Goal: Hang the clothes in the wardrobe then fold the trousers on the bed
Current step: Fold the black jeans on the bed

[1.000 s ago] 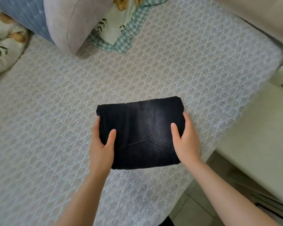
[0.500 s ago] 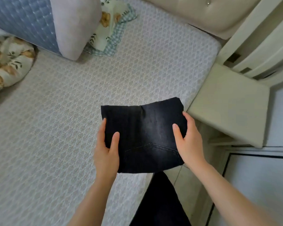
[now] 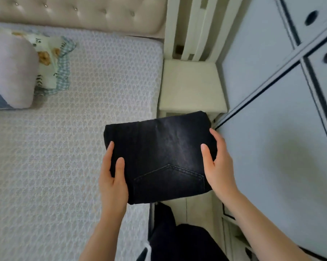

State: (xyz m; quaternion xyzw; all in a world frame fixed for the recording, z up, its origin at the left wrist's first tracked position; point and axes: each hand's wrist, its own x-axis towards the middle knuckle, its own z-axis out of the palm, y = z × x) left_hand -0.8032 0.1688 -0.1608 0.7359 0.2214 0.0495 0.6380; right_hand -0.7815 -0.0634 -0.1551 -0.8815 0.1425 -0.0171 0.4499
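Gripping opposite sides, the left hand (image 3: 112, 183) and right hand (image 3: 218, 166) hold the folded trousers (image 3: 158, 159), thumbs on top. Trousers hang over the bed's (image 3: 74, 147) right edge, beside the wardrobe (image 3: 272, 119).

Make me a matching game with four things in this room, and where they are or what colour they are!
Things:
1. folded trousers
2. bedside table
3. flowery pillow
4. wardrobe door

Clues:
A. pale blue
B. lying on the bed
C. cream
D. held by the left hand and right hand

Pairs: 1-D, 2-C, 3-B, 4-A
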